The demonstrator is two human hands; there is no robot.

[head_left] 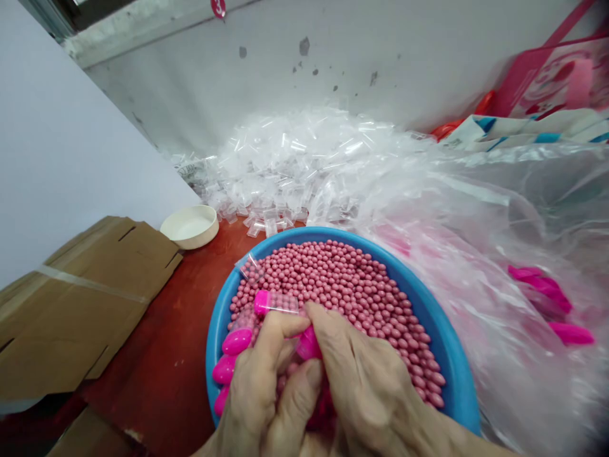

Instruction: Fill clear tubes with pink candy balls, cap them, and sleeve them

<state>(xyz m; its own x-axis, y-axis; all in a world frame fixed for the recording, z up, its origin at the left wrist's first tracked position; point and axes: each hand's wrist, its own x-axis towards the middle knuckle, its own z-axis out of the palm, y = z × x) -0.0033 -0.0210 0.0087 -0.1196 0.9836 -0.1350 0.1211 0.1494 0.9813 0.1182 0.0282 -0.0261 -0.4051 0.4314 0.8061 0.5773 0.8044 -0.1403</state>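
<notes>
Both hands meet over a blue basin [438, 324] filled with small pink candy-like balls [328, 273]. My left hand [266, 387] is closed, thumb and index finger around a small bright pink cap-like piece [308, 344]. My right hand [366, 374] pinches the same piece from the other side; its lower part is hidden by the fingers. Just beyond the fingertips a clear tube with a pink cap [262, 303] lies on the balls. Several more pink-ended containers [236, 341] rest along the basin's left side. A clear plastic piece [250, 266] leans at the left rim.
Behind the basin, a heap of clear plastic pieces [295, 152] lies against the wall. A white round dish [190, 227] and flattened cardboard [95, 292] are on the left of the red table [166, 355]. Clear plastic bags [476, 241] with pink parts [540, 285] fill the right.
</notes>
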